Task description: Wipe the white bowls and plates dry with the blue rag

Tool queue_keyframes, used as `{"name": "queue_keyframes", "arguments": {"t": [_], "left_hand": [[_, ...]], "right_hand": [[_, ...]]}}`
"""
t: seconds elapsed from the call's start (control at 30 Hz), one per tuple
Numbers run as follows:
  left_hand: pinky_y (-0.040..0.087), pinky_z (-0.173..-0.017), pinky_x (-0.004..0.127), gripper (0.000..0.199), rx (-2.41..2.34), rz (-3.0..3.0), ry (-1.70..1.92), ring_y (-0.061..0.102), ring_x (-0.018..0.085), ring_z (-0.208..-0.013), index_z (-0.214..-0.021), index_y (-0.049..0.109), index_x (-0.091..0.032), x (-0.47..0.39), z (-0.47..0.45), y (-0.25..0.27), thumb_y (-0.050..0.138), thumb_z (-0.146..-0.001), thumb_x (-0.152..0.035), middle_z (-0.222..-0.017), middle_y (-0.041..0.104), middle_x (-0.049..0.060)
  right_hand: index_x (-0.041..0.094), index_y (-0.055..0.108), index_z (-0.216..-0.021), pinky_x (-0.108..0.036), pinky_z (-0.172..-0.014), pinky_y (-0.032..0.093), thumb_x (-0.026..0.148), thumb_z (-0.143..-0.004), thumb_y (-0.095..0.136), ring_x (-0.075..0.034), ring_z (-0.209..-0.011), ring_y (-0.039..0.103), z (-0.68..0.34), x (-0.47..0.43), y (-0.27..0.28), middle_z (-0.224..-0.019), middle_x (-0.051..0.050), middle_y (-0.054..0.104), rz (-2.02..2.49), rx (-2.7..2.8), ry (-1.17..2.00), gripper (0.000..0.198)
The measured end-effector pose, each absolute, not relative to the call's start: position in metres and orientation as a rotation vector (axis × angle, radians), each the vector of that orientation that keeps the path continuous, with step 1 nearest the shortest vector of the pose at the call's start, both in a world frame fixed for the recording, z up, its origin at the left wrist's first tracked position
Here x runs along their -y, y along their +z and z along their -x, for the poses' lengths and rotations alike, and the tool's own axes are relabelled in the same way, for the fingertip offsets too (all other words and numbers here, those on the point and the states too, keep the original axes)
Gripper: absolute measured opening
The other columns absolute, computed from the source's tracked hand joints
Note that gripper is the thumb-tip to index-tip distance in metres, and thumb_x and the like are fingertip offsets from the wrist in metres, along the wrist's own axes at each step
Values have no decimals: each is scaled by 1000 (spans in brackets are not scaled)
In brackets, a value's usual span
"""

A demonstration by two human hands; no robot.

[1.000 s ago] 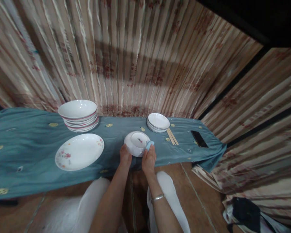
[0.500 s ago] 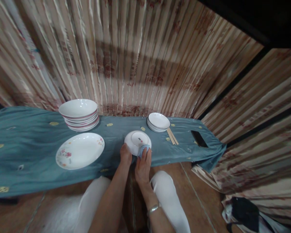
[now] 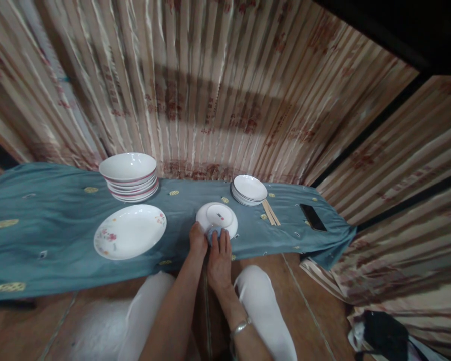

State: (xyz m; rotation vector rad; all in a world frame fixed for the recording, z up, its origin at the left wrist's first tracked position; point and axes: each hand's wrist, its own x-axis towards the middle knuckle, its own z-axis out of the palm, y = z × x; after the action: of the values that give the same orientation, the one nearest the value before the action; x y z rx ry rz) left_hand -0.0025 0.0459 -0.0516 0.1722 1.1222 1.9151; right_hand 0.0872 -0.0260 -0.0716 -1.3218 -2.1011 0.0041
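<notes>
Upturned bowl (image 3: 218,215) at the tabletop (image 3: 186,208)'s near edge; your left hand (image 3: 198,239) grips its left side. Your right hand (image 3: 220,263), holding the blue cloth (image 3: 213,232), has swept from right side to near side: wiping apparently works round.

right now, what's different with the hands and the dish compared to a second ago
The right hand has moved the blue cloth leftward along the near side of the upturned dish, from its right edge to close by the left hand. The left hand still holds the dish's near left edge; the oval plate, chopsticks and phone stayed put.
</notes>
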Motion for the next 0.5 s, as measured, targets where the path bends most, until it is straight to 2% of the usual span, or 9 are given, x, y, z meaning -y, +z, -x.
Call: {"name": "queue_keyframes", "arguments": {"t": [0.27,0.37,0.5], "left_hand": [[47,-60,26,22,-1150,64,1850,53,11,-52,-65,56,-16,-40,3,-40,60,-79,-33,-57,55,-3],[50,-65,29,23,-1147,94,1847,57,13,-56,-64,57,-17,-37,2,-34,55,-84,-29,-60,58,0],[53,-76,37,29,-1128,119,1832,66,18,-71,-68,60,-17,-36,1,-29,45,-91,-26,-69,66,6]], "right_hand": [[17,43,-142,-50,-111,29,11,-93,38,-26,-145,17,-83,18,-63,-152,-15,35,1223,2201,-13,50],[16,47,-139,-48,-113,27,11,-93,40,-25,-145,20,-83,14,-54,-151,-14,37,1187,2259,0,47],[17,51,-136,-45,-113,26,11,-92,42,-25,-142,26,-85,5,-43,-148,-12,42,1165,2336,27,45]]}}
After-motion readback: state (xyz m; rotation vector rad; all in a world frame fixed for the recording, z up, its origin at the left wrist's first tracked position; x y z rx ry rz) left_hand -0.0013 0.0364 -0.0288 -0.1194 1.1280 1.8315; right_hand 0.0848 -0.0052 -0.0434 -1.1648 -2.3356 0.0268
